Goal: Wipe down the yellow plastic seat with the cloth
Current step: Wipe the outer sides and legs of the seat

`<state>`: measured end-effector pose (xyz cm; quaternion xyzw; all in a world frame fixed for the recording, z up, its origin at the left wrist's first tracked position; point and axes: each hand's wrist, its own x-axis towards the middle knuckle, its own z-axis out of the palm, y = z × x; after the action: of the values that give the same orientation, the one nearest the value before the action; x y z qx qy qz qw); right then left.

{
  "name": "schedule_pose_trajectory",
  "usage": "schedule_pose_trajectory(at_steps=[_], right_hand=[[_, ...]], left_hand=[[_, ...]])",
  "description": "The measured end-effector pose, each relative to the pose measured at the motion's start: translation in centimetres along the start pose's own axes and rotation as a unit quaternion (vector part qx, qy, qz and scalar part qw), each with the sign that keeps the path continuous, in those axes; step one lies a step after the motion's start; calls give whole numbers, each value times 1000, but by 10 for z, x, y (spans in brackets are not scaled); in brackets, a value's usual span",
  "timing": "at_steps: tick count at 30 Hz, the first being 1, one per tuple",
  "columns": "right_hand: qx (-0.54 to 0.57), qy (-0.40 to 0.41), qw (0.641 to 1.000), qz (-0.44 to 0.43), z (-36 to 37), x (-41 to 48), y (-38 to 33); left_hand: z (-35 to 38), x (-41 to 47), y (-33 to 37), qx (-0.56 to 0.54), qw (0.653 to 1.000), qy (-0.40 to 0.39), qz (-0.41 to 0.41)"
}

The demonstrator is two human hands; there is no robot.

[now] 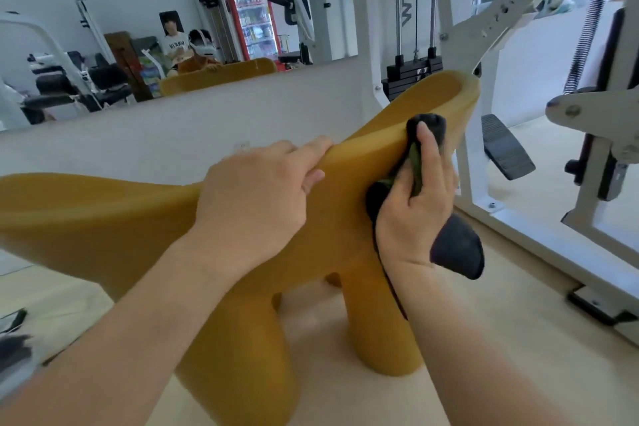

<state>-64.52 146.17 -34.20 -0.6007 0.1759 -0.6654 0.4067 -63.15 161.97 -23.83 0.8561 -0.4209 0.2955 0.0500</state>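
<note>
The mustard-yellow moulded plastic seat (138, 225), shaped like a four-legged animal with a raised, flared end, stands on the pale floor (511, 356) close in front of the person and fills the middle of the view. Its upper edge runs from the left border up to the flared end at upper right.

The left hand (257, 199) lies over that upper edge near the middle, fingers (313, 149) curled over the far side, gripping the rim. The right hand (416, 204) is closed around a dark, bunched cloth (456, 247) and presses it against the near side of the raised end; part of the cloth shows above the fingers at the rim, and a loose fold hangs below the wrist.

Clearance: a white wall with a wide mirror (138, 28) stands just behind the seat. To the right, a white-framed weight machine (518, 45) with a black weight stack (413, 74) and a black foot pedal (506, 147) stands near the raised end; the pedal is just beside the right hand in view. Open floor lies at lower right, between the seat legs and the machine base.

A red glass-fronted drinks cooler (247, 3) appears in the mirror; its shelves hold bottles, too small to identify.
</note>
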Motion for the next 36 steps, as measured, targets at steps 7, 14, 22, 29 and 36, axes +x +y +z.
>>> schedule_pose_trajectory(at_steps=[7, 14, 22, 29, 36], right_hand=[[42, -217, 961, 165, -30, -95, 17], [-36, -549, 806, 217, -73, 28, -29], [-131, -603, 768, 173, -100, 25, -20], [-103, -729, 595, 323, -130, 39, -2], [-196, -797, 536, 196, -127, 13, 8]], left_hand=[[22, -39, 36, -54, 977, 175, 112], [72, -71, 74, -367, 912, -132, -127], [71, -71, 71, -627, 731, -176, -202], [52, -65, 80, -715, 611, -138, -310], [55, -61, 89, -693, 628, -204, -288]])
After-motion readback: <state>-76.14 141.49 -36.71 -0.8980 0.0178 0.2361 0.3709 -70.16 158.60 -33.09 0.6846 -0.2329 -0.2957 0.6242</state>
